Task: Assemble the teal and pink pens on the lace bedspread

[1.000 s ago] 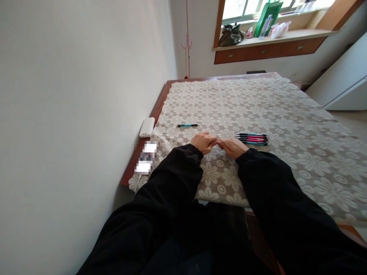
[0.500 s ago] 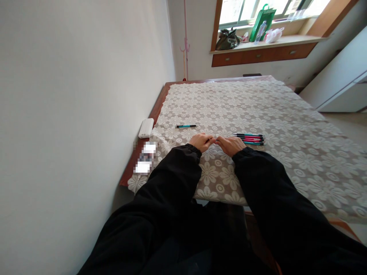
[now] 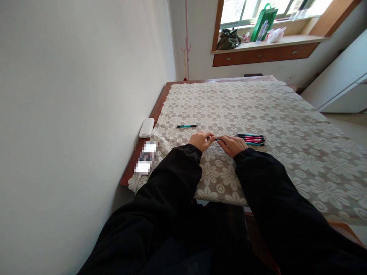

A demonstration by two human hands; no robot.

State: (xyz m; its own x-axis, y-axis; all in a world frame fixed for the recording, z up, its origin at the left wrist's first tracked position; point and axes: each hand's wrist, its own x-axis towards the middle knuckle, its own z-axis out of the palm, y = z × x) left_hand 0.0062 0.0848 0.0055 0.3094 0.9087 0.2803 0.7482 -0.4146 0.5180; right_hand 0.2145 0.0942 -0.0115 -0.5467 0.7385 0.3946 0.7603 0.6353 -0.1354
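Observation:
My left hand (image 3: 202, 140) and my right hand (image 3: 231, 144) nearly meet above the tablecloth, fingers closed. Between the fingertips shows a short teal and dark piece of a pen (image 3: 218, 139), pinched from both sides; the rest of it is covered by the fingers. Just beyond my right hand lies a row of several pens (image 3: 254, 139), teal, black and pinkish red, side by side. A single teal and black pen (image 3: 187, 126) rests on the cloth beyond my left hand, untouched.
A patterned flower tablecloth (image 3: 229, 101) covers the table. On the left edge, by the wall, sit a white power bank-like box (image 3: 147, 128) and a blurred-out object (image 3: 146, 157). A green bag (image 3: 264, 23) stands on the windowsill.
The fingertips have drawn slightly apart, and a bit of the teal pen now shows between them. My right hand has shifted a little to the right. The other pens stay put.

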